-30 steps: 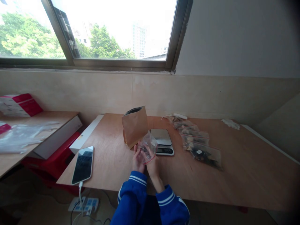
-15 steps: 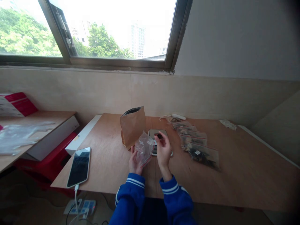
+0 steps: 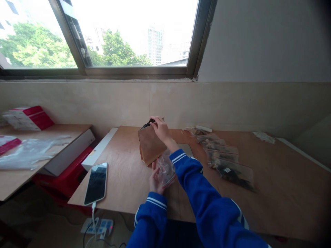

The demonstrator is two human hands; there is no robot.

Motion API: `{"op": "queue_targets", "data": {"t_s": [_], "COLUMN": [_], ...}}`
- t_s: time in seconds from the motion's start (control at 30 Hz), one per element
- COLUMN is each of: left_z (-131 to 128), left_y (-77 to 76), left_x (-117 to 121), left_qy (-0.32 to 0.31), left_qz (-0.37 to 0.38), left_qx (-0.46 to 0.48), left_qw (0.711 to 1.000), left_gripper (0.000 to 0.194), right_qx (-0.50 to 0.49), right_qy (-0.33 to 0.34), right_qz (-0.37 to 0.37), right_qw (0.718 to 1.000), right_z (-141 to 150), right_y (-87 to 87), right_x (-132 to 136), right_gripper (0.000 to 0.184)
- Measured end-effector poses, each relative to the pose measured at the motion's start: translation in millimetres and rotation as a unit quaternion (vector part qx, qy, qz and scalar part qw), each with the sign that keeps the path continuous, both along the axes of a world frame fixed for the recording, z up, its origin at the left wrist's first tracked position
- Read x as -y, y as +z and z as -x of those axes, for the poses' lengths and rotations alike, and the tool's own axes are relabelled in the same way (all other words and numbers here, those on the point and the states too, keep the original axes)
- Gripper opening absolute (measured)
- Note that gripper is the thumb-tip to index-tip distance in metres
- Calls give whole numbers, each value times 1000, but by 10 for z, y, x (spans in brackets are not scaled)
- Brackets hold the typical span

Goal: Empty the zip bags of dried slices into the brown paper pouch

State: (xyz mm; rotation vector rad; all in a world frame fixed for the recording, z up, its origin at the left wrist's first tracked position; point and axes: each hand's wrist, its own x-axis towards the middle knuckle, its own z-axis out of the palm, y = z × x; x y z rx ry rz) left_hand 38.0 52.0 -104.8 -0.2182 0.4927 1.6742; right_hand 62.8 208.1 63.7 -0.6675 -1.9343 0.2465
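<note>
Currently, left hand (image 3: pixel 155 181) holds one clear bag (image 3: pixel 166 168); right hand (image 3: pixel 160 128), grip unclear, is at one paper bag (image 3: pixel 152 147).

Paper bag (image 3: pixel 152 146) (matt, smooth)

I've taken the right hand (image 3: pixel 160 130) off the clear zip bag (image 3: pixel 166 168), where a second ago it was beside the left hand (image 3: pixel 156 179); half a second ago it was up over the scale (image 3: pixel 186 148) with a small dark piece pinched in its fingers. Now I have it at the mouth of the brown paper bag (image 3: pixel 152 146), and I can't make out whether the piece remains in its grasp. The right sleeve (image 3: pixel 201 186) now hides most of the scale, and my view takes in more of the red-and-white box (image 3: pixel 28 117) at left
</note>
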Motion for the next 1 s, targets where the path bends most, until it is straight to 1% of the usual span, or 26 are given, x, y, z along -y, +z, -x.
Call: {"op": "queue_targets", "data": {"t_s": [0.07, 0.17, 0.33, 0.47, 0.53, 0.6, 0.7, 0.83, 0.9, 1.0], "left_z": [2, 5, 3, 2, 5, 9, 13, 20, 28, 47], "left_y": [7, 35, 102, 121, 109, 88, 60, 64, 71, 56], "left_x": [6, 17, 35, 48, 54, 58, 61, 69, 75, 83], "left_qy": [0, 1, -1, -1, -5, -8, -6, -6, -7, -5], "left_qz": [1, 1, -7, -8, -11, -15, -21, -15, -11, -9], "left_qx": [-1, -1, -13, -20, -22, -27, -35, -42, -42, -39], "left_qw": [1000, 1000, 1000, 1000, 1000, 999, 999, 999, 999, 999], "left_gripper": [51, 48, 43, 46, 48, 51, 55, 55, 54, 54], "right_qx": [36, 80, 99, 142, 160, 161, 135, 64, 13, -72], "right_qy": [-12, -47, -104, -125, -132, -136, -115, -40, -21, -33], "right_qz": [-11, -24, -26, -33, -39, -40, -34, -19, -12, 16], "right_qw": [999, 995, 989, 981, 977, 977, 984, 997, 1000, 997], "right_z": [-8, 5, 78, 103, 102, 93, 67, 15, -42, -222], "right_y": [-5, -14, -63, -32, -9, -1, -12, -2, 25, 14], "right_x": [15, 59, 142, 158, 160, 162, 160, 199, 284, 539], "right_gripper": [24, 26, 31, 40, 45, 45, 41, 37, 34, 31]}}
